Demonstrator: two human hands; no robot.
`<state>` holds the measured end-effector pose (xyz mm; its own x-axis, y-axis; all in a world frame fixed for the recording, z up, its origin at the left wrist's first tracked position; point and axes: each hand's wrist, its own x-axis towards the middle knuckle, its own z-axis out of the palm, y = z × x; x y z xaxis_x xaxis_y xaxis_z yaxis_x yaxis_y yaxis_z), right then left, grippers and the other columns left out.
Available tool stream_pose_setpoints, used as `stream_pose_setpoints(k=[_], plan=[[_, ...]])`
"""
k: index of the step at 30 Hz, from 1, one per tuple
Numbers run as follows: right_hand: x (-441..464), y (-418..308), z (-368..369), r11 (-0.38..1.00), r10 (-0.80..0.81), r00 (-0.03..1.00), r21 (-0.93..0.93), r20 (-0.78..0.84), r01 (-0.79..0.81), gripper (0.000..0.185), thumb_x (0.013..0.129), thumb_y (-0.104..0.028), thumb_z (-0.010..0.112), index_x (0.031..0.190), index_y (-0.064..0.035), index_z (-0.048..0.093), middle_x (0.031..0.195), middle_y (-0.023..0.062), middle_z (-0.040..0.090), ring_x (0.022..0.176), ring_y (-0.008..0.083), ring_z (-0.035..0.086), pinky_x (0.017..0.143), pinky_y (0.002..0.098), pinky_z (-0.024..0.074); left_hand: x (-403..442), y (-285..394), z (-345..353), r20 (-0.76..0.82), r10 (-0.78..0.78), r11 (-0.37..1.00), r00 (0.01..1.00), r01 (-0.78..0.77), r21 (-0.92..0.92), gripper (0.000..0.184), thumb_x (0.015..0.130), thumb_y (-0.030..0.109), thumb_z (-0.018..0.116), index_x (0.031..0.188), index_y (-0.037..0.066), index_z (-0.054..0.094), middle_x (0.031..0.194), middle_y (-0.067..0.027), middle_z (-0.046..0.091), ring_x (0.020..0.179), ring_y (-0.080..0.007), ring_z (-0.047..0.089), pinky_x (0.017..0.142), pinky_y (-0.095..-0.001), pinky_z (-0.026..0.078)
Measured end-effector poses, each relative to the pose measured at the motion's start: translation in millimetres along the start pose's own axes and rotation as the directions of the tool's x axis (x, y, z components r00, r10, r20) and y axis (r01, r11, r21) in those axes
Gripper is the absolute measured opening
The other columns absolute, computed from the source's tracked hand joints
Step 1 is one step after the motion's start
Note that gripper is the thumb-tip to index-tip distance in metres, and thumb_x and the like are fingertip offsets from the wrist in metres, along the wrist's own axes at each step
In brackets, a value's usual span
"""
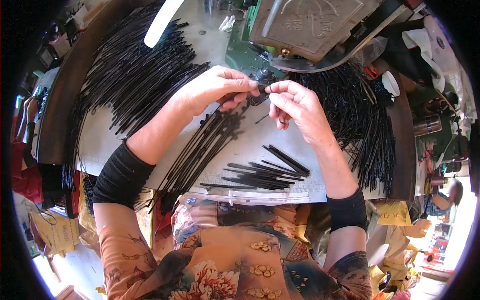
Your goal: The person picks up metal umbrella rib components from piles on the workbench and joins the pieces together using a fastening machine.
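Observation:
Both hands meet in front of the machine's small working head [262, 82]. My left hand [215, 90] is pinched, thumb against fingertips, at that head; what it grips is too small to make out. Beside it, my right hand [297, 107] pinches a thin dark strip [263, 118] between thumb and forefinger, with its end pointing down and left. Under my left wrist a loose bundle of long black strips [200, 147] lies slanted across the table. Closer to my body, several short black strips [265, 175] are fanned out.
A big heap of black strips [140, 70] covers the table's left side, and another heap [345, 110] lies at right. The green machine [240, 52] carries a large metal cover [315, 25]. A white lamp tube [162, 22] hangs above. A curved brown rim [60, 100] borders the table.

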<state>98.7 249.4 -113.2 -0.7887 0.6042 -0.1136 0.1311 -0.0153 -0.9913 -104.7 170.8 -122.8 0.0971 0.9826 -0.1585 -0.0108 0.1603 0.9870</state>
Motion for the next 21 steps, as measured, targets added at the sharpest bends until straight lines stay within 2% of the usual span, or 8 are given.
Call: stream_pose_setpoints(k=[5, 13, 21], plan=[[8.4, 0.1, -2.5, 0.999, -0.045, 0.999, -0.002, -0.014, 0.045, 0.024, 0.089, -0.017, 0.055, 0.105, 0.0013, 0.054, 0.070, 0.0055, 0.059, 0.051, 0.0069, 0.052, 0.045, 0.0188, 0.0416, 4.5, 2.5, -1.5, -0.027, 0.024, 1.000, 0.999, -0.025, -0.008, 0.031, 0.089, 0.030, 0.057, 0.090, 0.000, 0.064, 0.056, 0.0027, 0.045, 0.045, -0.0052, 0.038, 0.042, -0.0210, 0.026], [13.1, 2.0, -3.7, 0.998, -0.058, 0.997, -0.011, -0.041, 0.057, 0.023, 0.090, -0.017, 0.054, 0.105, 0.0009, 0.055, 0.070, 0.0049, 0.059, 0.051, 0.0067, 0.052, 0.044, 0.0183, 0.0410, 10.8, 1.1, -5.0, -0.032, 0.032, 0.999, 0.999, -0.033, -0.028, 0.031, 0.089, 0.030, 0.057, 0.092, 0.000, 0.064, 0.051, 0.0037, 0.040, 0.042, -0.0046, 0.034, 0.039, -0.0212, 0.021], [11.4, -0.9, -0.1, 1.000, -0.022, 0.998, -0.011, -0.066, 0.022, 0.022, 0.088, -0.016, 0.056, 0.103, 0.0011, 0.057, 0.069, 0.0054, 0.060, 0.049, 0.0073, 0.053, 0.043, 0.0193, 0.0414, 4.3, 14.4, -5.1, -0.099, -0.062, 0.996, 0.993, 0.068, 0.057, 0.029, 0.087, 0.027, 0.057, 0.091, -0.001, 0.065, 0.047, 0.0048, 0.035, 0.040, -0.0045, 0.027, 0.039, -0.0233, 0.018]])
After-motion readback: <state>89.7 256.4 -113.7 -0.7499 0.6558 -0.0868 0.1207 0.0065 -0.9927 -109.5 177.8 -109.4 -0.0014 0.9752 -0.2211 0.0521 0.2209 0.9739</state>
